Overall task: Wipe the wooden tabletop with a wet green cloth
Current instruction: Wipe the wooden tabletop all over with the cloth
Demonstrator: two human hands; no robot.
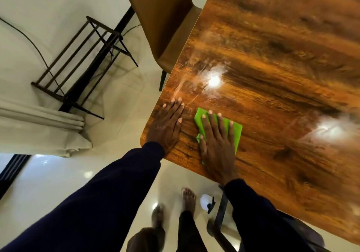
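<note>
The glossy wooden tabletop fills the right half of the view, with wet streaks and lamp glare near its left edge. A folded green cloth lies near the table's near corner. My right hand presses flat on the cloth with straight, spread fingers. My left hand rests flat on the bare wood just left of the cloth, by the rounded corner, fingers straight.
A tan chair is pushed up against the table's left edge. On the white tiled floor stand a dark metal rack and a pale curtain. A white spray bottle sits on the floor by my feet and a table leg.
</note>
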